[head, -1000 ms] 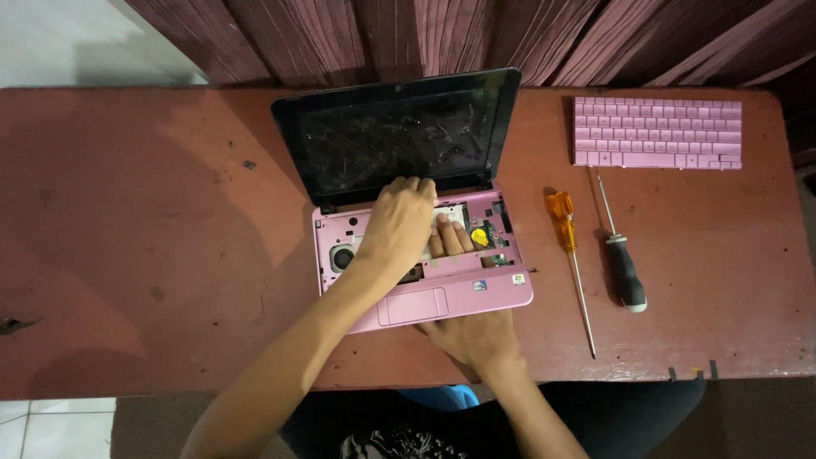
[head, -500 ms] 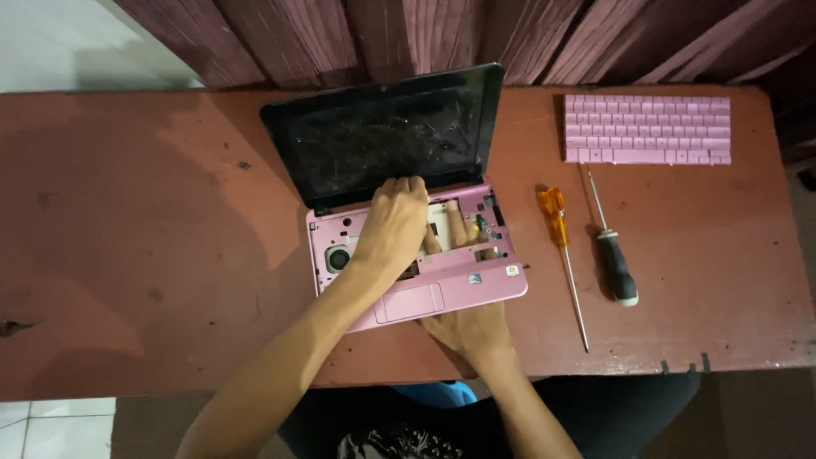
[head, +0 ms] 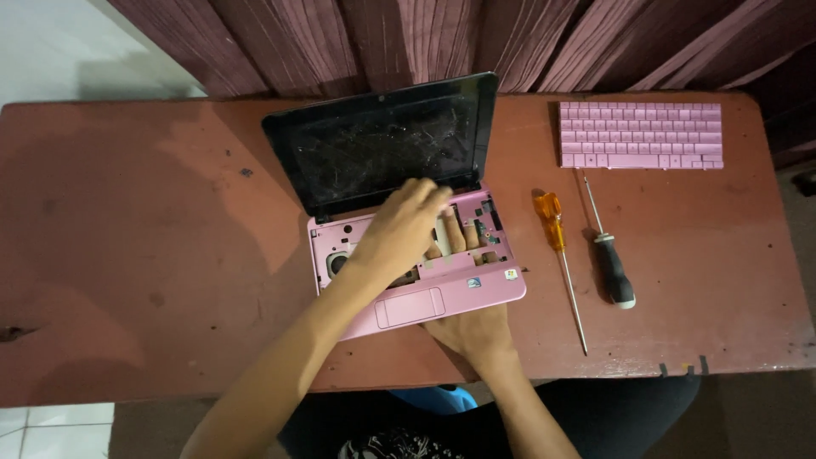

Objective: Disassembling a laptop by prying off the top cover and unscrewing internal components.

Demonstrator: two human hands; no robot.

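— What is different from the picture of one second ago?

— Very little. The left hand still lies on the open base of the pink laptop, with the fingers reaching toward the hinge. The yellow part that showed beside the fingers one second ago is now not visible; I cannot tell if the hand covers it. The whole scene also sits a little more to the right and lower in the view, but the things keep the same places relative to each other.

— And from left to right, what do you see?

— First the bare left part of the reddish-brown table. Then the laptop near the middle, screen up and cracked, keyboard removed, so the inner tray of the base is open. Inside it are a round part at the left, dark slots and small connectors at the right. The left hand presses flat there, fingers stretched and close together, clamped on nothing that I can see. The right hand is under the front edge of the laptop, near the touchpad; its fingers are hidden, so I cannot tell the grip.

— And further right?

— An orange-handled screwdriver, then a black-handled screwdriver, side by side, not touching. Above them, the detached pink keyboard lies flat, well apart from the laptop.
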